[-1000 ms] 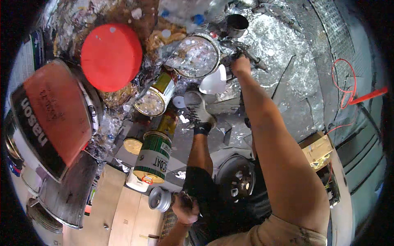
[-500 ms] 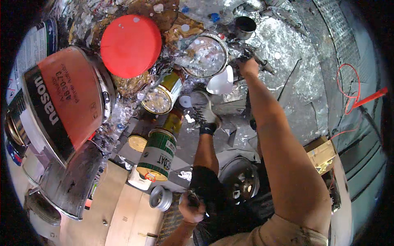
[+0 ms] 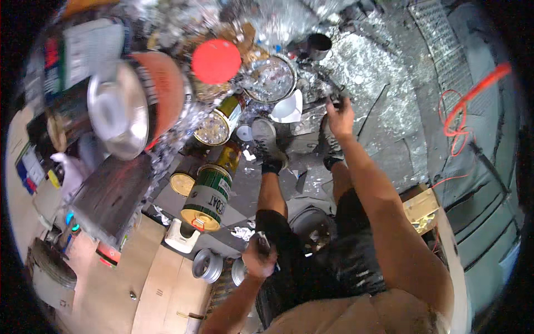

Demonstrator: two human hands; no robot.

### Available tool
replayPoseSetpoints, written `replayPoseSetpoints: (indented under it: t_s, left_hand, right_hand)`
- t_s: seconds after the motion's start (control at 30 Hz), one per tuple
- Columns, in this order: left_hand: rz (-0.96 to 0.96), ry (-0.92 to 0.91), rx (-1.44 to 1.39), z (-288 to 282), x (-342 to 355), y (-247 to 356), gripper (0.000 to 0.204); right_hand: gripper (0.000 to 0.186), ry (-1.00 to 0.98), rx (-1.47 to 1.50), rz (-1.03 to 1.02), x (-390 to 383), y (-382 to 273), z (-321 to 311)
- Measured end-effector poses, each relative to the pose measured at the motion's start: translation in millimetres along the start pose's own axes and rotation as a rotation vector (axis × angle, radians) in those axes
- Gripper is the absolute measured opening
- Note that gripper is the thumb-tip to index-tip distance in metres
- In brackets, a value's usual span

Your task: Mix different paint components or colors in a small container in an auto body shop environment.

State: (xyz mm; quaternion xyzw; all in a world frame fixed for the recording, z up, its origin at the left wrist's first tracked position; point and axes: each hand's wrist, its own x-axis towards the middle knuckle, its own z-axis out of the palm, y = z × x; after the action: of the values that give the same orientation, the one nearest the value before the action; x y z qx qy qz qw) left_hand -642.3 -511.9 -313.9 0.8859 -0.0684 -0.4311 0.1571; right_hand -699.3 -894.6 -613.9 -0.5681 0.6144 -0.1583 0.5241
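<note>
My left hand (image 3: 257, 260) is low in the middle, beside my dark shorts, closed round a small dark and silver metal piece (image 3: 263, 242) that I cannot make out fully. My right hand (image 3: 340, 119) reaches out over my shoes with its fingers round a dark, grimy metal tool (image 3: 335, 88). Near the right hand lie a white plastic piece (image 3: 285, 108), a round container crusted with paint (image 3: 268, 78) and a dark metal cup (image 3: 318, 47). Grey metal cups (image 3: 207, 265) stand left of my left hand.
Green-labelled can (image 3: 206, 195), red round lid (image 3: 216, 61) and large tins (image 3: 117, 108) crowd the left, with wooden cabinet panels (image 3: 158, 286) below. A red hose (image 3: 459, 108) and cardboard box (image 3: 417, 209) are at right. A wheel-like dark object (image 3: 308, 222) lies between my legs.
My right hand has moved down slightly, holding the tool. My left hand has risen a little. The view has swung, bringing more cans and both shoes into sight.
</note>
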Motion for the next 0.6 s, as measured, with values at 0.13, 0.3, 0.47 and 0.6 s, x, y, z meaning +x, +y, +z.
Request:
replayPoseSetpoints:
  t_s: [0.13, 0.3, 0.47, 0.6]
  left_hand:
    - [0.037, -0.077, 0.211, -9.1, 2.2, 51.3, 0.058]
    - [0.000, -0.039, 0.170, 1.6, -7.4, 62.9, 0.060]
    - [-0.006, 0.024, -0.047, 15.1, -6.6, 81.7, 0.054]
    - [0.063, -0.138, -0.683, -11.5, -28.4, 159.6, 0.051]
  right_hand:
    - [0.036, -0.326, 0.233, 0.088, -45.6, -47.2, -72.6]
    - [0.032, -0.540, 0.133, 0.225, -134.8, -144.5, -142.7]
    - [0.025, -0.735, 0.248, 0.289, -204.1, -250.0, -186.6]
    - [0.027, -0.864, 0.008, 0.232, -226.9, -277.1, -205.6]
